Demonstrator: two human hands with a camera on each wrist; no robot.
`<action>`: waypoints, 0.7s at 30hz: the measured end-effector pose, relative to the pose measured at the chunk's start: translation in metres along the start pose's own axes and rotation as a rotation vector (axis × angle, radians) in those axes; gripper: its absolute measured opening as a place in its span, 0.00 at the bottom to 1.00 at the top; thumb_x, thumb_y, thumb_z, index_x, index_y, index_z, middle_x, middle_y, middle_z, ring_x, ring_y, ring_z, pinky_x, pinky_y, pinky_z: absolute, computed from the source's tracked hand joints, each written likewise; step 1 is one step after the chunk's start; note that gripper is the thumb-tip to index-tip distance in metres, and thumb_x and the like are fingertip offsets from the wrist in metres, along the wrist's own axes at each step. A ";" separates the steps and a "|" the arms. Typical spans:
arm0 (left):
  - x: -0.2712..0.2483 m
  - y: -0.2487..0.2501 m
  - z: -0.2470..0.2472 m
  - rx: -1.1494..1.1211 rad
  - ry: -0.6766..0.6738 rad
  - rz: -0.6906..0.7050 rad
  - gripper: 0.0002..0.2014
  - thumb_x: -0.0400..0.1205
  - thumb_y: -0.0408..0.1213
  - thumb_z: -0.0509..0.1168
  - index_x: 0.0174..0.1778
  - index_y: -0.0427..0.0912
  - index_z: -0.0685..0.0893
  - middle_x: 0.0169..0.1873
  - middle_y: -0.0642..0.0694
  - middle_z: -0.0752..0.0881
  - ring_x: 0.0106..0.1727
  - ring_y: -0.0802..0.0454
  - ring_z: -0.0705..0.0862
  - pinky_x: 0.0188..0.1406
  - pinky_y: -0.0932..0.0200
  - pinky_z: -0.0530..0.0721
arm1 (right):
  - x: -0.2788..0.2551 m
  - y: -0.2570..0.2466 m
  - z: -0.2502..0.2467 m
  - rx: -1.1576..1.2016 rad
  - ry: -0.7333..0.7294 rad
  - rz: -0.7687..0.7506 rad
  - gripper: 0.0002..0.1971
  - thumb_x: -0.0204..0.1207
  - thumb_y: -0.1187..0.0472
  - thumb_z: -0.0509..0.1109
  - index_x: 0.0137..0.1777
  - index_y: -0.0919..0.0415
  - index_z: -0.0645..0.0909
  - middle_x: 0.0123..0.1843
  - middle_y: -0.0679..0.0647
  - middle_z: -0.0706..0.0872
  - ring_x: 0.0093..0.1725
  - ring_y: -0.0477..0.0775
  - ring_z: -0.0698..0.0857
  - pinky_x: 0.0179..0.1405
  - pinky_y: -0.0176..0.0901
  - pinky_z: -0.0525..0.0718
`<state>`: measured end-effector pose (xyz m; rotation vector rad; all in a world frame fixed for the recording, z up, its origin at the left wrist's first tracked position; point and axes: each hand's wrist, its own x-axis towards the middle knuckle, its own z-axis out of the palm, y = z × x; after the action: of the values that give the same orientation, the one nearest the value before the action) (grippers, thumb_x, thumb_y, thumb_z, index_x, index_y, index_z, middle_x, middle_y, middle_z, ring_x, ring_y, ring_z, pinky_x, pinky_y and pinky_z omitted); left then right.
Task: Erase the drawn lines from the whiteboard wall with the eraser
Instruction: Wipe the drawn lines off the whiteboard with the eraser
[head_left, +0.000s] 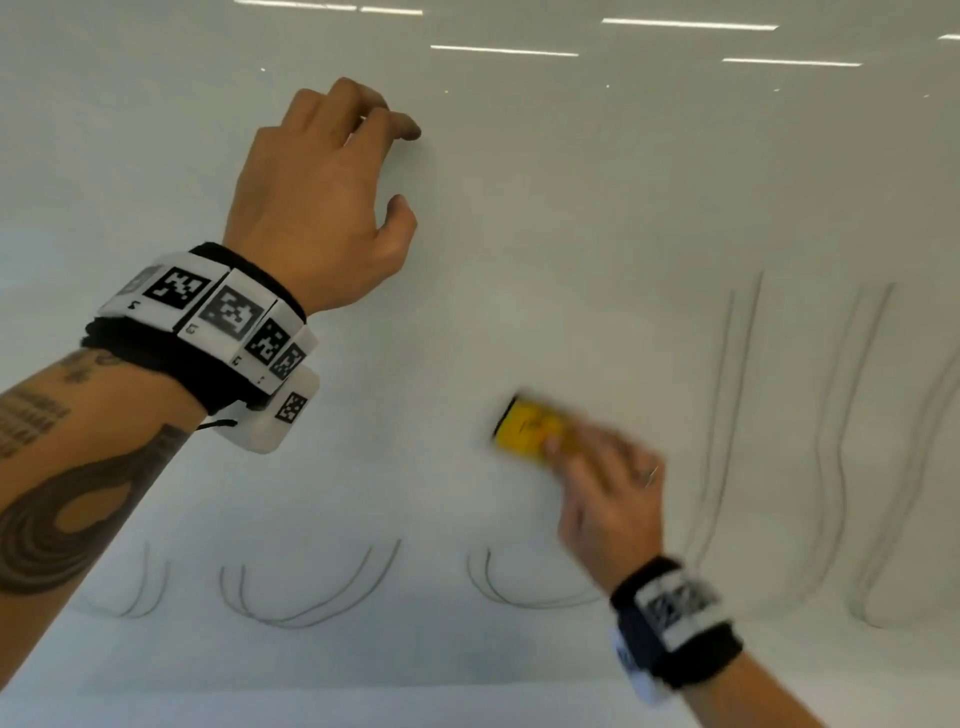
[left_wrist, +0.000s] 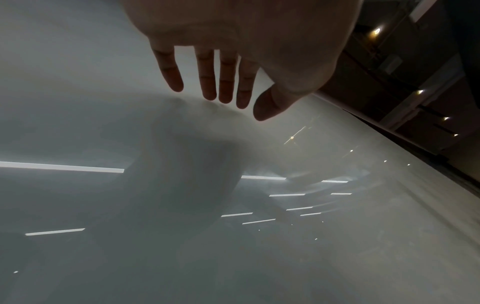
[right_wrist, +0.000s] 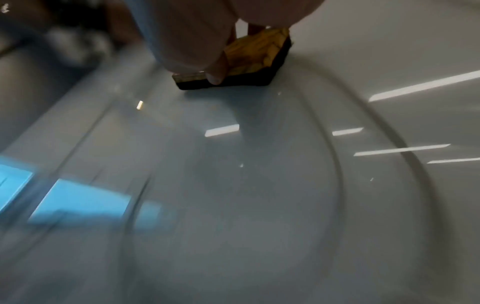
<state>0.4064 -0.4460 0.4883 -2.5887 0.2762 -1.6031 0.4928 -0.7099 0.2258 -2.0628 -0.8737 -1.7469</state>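
Observation:
A glossy whiteboard wall (head_left: 519, 234) fills the head view. My right hand (head_left: 602, 483) grips a yellow eraser (head_left: 530, 426) with a black felt base and holds it flat on the board; hand and eraser are motion-blurred. In the right wrist view the eraser (right_wrist: 249, 61) sits felt-down on the board under my fingers (right_wrist: 215, 76). Grey drawn lines (head_left: 727, 415) run tall at the right, and low U-shaped drawn curves (head_left: 311, 597) stay along the bottom. My left hand (head_left: 332, 182) rests with its fingertips (left_wrist: 207, 92) on the board at upper left, holding nothing.
Ceiling light strips reflect in the board (head_left: 504, 50). In the left wrist view the board's edge (left_wrist: 389, 133) runs diagonally at the right, with a dark room beyond it. A blue reflection (right_wrist: 78, 199) shows at the lower left of the right wrist view.

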 end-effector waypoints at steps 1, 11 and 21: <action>-0.001 0.001 0.001 0.008 -0.003 -0.003 0.26 0.81 0.46 0.61 0.76 0.43 0.77 0.71 0.40 0.76 0.68 0.37 0.75 0.55 0.40 0.77 | -0.040 -0.012 0.004 0.015 -0.097 -0.079 0.22 0.74 0.72 0.64 0.60 0.55 0.91 0.71 0.57 0.87 0.56 0.66 0.87 0.54 0.58 0.79; -0.004 0.000 0.012 0.046 0.058 0.004 0.26 0.81 0.47 0.62 0.76 0.44 0.77 0.70 0.40 0.77 0.68 0.36 0.74 0.55 0.41 0.75 | 0.030 0.091 -0.041 -0.015 0.121 0.177 0.15 0.78 0.68 0.71 0.64 0.58 0.84 0.70 0.62 0.85 0.51 0.70 0.86 0.55 0.53 0.73; 0.010 0.020 0.015 0.054 0.134 -0.154 0.26 0.78 0.54 0.60 0.68 0.43 0.77 0.68 0.39 0.76 0.70 0.35 0.73 0.65 0.37 0.68 | -0.103 0.009 -0.008 -0.030 -0.158 0.035 0.23 0.73 0.75 0.67 0.63 0.53 0.84 0.72 0.55 0.84 0.56 0.68 0.87 0.53 0.57 0.78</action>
<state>0.4223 -0.4678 0.4867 -2.5215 0.0414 -1.8107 0.4845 -0.7478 0.1294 -2.2468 -0.8543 -1.6059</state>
